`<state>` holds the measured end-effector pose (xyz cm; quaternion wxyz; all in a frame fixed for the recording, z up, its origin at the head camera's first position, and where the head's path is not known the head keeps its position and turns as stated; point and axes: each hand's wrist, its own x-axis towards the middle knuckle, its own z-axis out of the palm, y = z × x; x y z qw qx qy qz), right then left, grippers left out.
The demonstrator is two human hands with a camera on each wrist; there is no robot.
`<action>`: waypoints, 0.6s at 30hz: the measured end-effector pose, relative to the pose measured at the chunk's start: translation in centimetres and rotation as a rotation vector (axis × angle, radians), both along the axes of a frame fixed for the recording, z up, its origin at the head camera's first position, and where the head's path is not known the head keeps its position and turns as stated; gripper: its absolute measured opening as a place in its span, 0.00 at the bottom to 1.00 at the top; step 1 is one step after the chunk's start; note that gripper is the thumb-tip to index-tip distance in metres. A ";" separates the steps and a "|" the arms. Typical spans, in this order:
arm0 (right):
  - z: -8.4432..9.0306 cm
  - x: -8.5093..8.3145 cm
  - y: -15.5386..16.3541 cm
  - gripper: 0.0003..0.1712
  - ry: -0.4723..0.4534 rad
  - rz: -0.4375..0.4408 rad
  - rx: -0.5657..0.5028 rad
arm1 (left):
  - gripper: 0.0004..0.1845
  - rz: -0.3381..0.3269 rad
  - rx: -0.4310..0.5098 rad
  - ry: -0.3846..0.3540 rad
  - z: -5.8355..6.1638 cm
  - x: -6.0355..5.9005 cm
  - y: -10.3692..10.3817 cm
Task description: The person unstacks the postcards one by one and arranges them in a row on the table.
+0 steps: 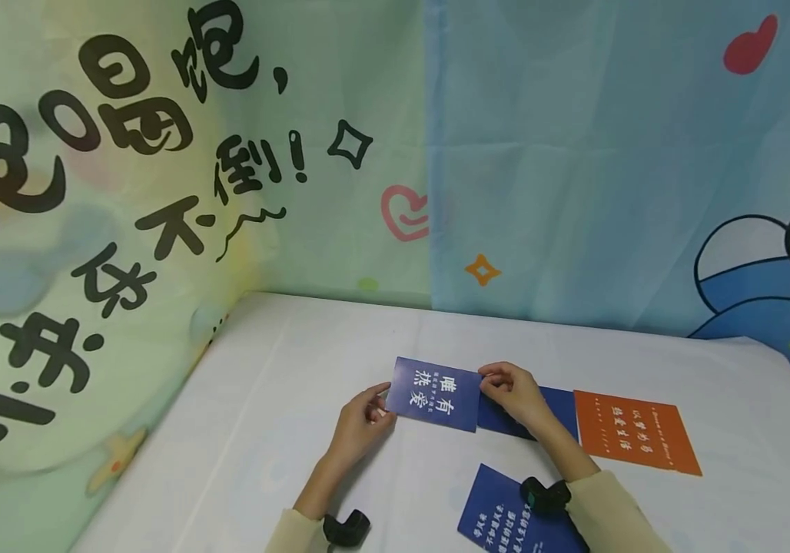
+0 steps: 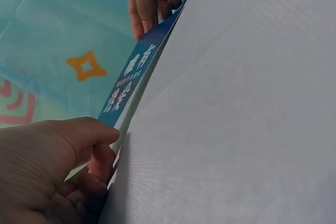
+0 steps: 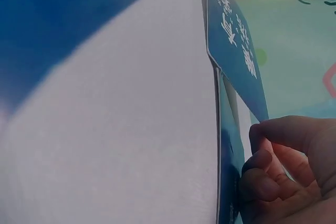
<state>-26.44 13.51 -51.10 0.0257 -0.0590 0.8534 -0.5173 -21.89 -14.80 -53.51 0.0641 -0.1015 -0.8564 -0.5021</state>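
A blue card (image 1: 429,393) with large white characters is held between both hands over the white table. My left hand (image 1: 362,422) pinches its left edge between thumb and fingers. At the opposite side, my right hand (image 1: 516,392) pinches the card's upper right corner; the right wrist view shows thumb and fingertip meeting at that corner. Under the right hand lies a second blue card (image 1: 561,407), partly covered by the hand and overlapped by the held card's edge. An orange card (image 1: 637,432) with white writing lies right of it, edge against edge.
Nearer the front, another blue card (image 1: 499,513) with white text lies tilted, partly hidden by the right wrist's black camera (image 1: 544,498). A white cloth covers the table (image 1: 284,369). Printed curtains (image 1: 547,153) stand along its back and left sides.
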 end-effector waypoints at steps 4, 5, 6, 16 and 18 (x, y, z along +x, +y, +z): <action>-0.1 -0.3 0.0 0.15 -0.017 -0.012 0.022 | 0.24 0.019 0.010 -0.009 -0.1 -0.3 0.1; -0.1 -0.4 0.0 0.15 -0.018 -0.018 0.028 | 0.23 0.021 0.010 -0.009 -0.1 -0.4 0.1; -0.1 -0.5 0.0 0.14 -0.019 -0.022 0.033 | 0.23 0.023 0.016 -0.014 -0.2 -0.4 0.1; -0.5 -0.7 -0.5 0.15 -0.030 -0.058 0.047 | 0.20 0.029 0.009 -0.024 0.0 -0.5 -0.1; -0.6 -0.7 -0.5 0.15 -0.029 -0.062 0.045 | 0.20 0.031 0.000 -0.026 0.0 -0.6 -0.1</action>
